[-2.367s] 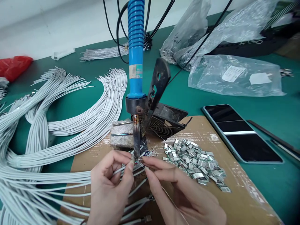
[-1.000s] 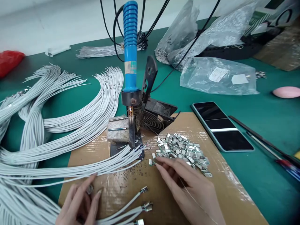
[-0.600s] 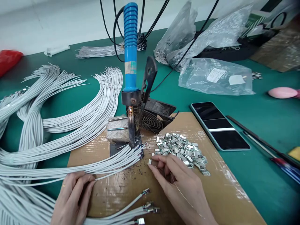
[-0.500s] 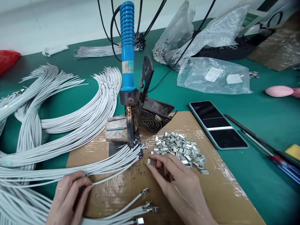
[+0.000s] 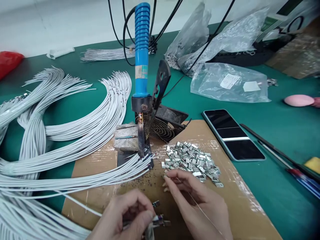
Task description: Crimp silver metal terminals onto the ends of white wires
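My left hand [image 5: 130, 213] is closed in a pinch around a white cable [image 5: 86, 208], whose tip comes out past my thumb, close to the finished-looking cable ends with metal connectors [image 5: 165, 222]. To the right, my right hand [image 5: 200, 203] has thumb and index fingertips together beside a pile of small metal connectors [image 5: 191, 160]. A thin solder wire [image 5: 203, 213] runs through that hand; whether a connector sits between the fingertips is hidden. A blue-handled soldering iron [image 5: 142, 50] stands upright in its holder, its tip down by a fanned bundle of white cables [image 5: 120, 171].
Behind the iron leans a small black fan [image 5: 162, 123], with a worn sponge block [image 5: 126, 137] beside it. A phone [image 5: 233, 135], tweezers [image 5: 265, 143] and plastic bags [image 5: 230, 81] lie on the right. Thick bundles of white cable [image 5: 82, 133] cover the left. Cardboard [image 5: 240, 200] lies underneath.
My left hand has moved right and nearer, drawing one cable away from the bundle. My right hand has shifted slightly right; the connector seen at its fingertips is now out of sight.
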Motion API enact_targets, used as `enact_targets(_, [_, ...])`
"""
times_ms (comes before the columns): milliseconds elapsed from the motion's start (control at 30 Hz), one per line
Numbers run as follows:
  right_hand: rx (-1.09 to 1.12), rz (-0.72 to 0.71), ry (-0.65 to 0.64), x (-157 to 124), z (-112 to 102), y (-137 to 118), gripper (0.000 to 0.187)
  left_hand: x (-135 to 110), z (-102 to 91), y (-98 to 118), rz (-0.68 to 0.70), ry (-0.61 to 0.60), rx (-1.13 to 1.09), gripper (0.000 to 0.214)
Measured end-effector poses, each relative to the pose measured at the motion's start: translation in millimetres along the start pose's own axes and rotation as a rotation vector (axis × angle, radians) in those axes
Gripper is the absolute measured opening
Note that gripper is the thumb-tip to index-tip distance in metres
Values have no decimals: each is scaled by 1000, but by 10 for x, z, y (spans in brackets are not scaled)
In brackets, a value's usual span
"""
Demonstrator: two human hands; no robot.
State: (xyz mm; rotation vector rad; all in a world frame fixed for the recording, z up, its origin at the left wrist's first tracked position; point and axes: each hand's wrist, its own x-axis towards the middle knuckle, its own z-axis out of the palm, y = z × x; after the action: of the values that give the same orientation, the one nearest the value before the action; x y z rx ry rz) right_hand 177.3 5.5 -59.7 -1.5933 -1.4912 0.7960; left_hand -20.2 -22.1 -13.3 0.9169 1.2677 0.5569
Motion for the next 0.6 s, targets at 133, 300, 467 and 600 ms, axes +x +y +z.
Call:
enact_targets(133, [328, 306, -44, -54, 5, -221, 17, 168, 0, 66, -79, 20, -147, 63])
enact_targets(300, [525, 397, -175, -56, 52, -369, 18, 170, -46, 42, -84, 25, -264, 55])
enact_targets(467, [562, 252, -258, -79, 89, -337, 11, 154, -34, 88, -101, 61, -337, 51])
enact_targets(600, [578, 241, -242, -105, 98, -357, 14, 147, -10, 122, -110, 108, -390, 53])
